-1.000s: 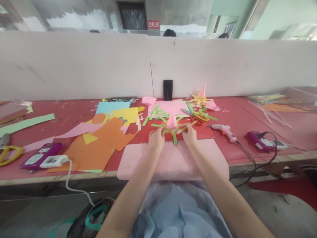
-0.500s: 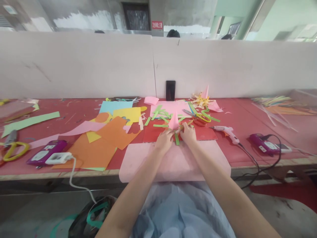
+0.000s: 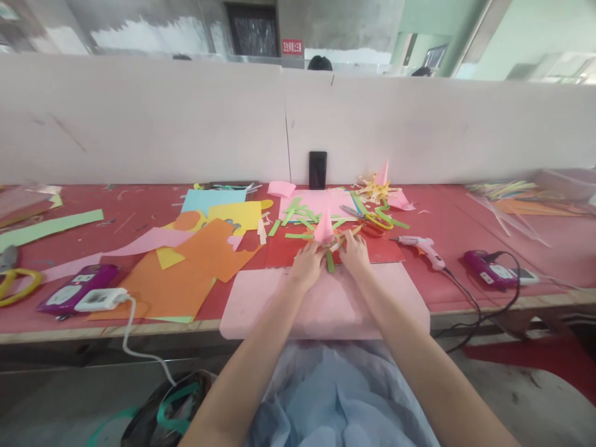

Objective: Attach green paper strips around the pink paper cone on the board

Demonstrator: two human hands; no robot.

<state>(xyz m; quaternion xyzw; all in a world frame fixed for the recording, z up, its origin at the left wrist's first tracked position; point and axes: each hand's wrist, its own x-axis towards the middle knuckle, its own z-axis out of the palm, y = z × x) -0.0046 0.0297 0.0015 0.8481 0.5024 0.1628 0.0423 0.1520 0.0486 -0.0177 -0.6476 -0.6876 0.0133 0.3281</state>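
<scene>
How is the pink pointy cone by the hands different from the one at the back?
The front cone has green strips spread around it, while the back cone sits among yellow pieces. The front cone stands close to the left hand and right hand; the back cone is away from both hands. Both cones are pink and point up.

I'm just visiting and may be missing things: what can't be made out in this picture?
All in the head view:
Left hand: whether it pinches or only touches near the pink paper cone; its own knuckles hide this.
Pale strip held in the right hand: its material; too small and blurred.
Leftmost scissors: cut off by the left edge.
Person beyond the white partition: all but dark hair, hidden by the partition.
</scene>
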